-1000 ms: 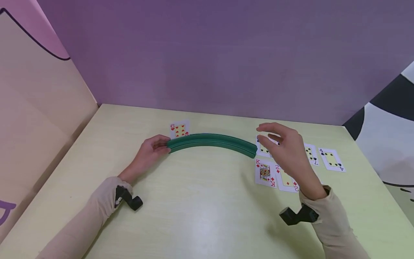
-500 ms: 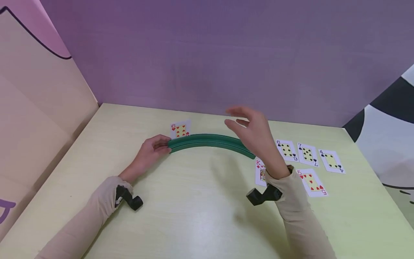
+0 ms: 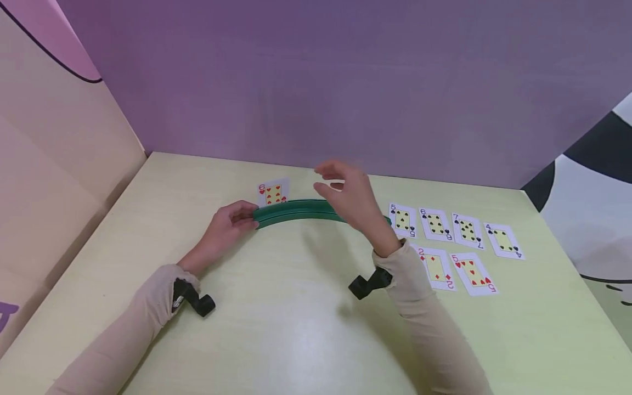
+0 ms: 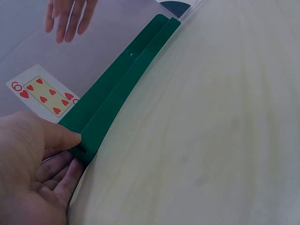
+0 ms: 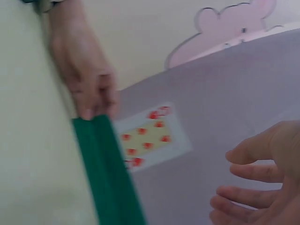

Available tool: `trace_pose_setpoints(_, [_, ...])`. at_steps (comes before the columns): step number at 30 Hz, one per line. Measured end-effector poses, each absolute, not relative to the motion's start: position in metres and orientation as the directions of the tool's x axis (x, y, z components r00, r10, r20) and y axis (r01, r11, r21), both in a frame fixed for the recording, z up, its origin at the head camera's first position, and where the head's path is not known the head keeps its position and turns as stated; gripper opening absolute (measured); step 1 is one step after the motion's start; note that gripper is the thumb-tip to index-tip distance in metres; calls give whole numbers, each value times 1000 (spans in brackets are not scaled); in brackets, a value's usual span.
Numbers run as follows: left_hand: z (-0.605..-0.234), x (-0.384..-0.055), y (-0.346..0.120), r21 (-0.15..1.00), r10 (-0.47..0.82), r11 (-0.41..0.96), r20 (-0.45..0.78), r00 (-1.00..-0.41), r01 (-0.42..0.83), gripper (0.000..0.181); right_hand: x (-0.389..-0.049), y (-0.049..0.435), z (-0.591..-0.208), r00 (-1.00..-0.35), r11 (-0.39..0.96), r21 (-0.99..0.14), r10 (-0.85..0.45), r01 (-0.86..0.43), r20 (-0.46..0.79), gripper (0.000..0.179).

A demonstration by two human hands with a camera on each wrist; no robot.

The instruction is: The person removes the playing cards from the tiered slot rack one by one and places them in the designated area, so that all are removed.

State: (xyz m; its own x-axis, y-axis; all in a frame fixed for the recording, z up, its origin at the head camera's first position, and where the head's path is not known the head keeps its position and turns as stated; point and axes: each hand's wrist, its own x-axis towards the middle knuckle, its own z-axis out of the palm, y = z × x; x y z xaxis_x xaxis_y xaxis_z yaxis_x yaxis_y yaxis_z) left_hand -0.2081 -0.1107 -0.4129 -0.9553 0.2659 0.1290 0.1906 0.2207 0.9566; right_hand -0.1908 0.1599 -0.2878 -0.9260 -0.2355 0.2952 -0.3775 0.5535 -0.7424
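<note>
My left hand (image 3: 227,224) grips the left end of a green curved card holder (image 3: 291,210), thumb on the front face and fingers behind it, as the left wrist view (image 4: 28,159) shows. A six of hearts (image 3: 272,192) stands up in the holder near that end, its lower edge hidden by the green plastic. Over the holder's right half hovers my right hand (image 3: 353,197), fingers loosely bent and apart with nothing between them. In the right wrist view these fingers (image 5: 251,173) point towards the six of hearts from some distance.
Face up to the right lie several playing cards: a back row of spades from the five (image 3: 402,220) to the four (image 3: 504,241), and in front a two of diamonds (image 3: 436,269) and five of hearts (image 3: 475,274). A purple panel (image 3: 316,82) rises behind the table.
My right hand has moved left from above the cards to over the holder, its forearm now covering the king of diamonds. The left hand, holder and six of hearts have stayed in place.
</note>
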Motion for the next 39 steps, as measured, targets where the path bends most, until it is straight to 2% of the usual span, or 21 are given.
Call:
trace_pose_setpoints(11, [-415, -206, -112, 957, 268, 220, 127, -955, 188, 35, -202, 122, -322, -925, 492, -798, -315, -349, 211, 42])
trace_pose_setpoints(15, [-414, -206, -114, 957, 266, 224, 120, -957, 182, 35, -205, 118, -330, -918, 491, -799, -352, -348, 183, 30])
trace_pose_setpoints(20, [-414, -206, -113, 957, 264, 221, 128, -956, 189, 34, -207, 117, -337, -910, 492, -786, -356, -375, 211, 11])
trace_pose_setpoints(39, [-415, -207, -109, 960, 285, 199, 134, -949, 196, 34, -203, 122, -335, -901, 514, -750, -345, -416, 264, 7])
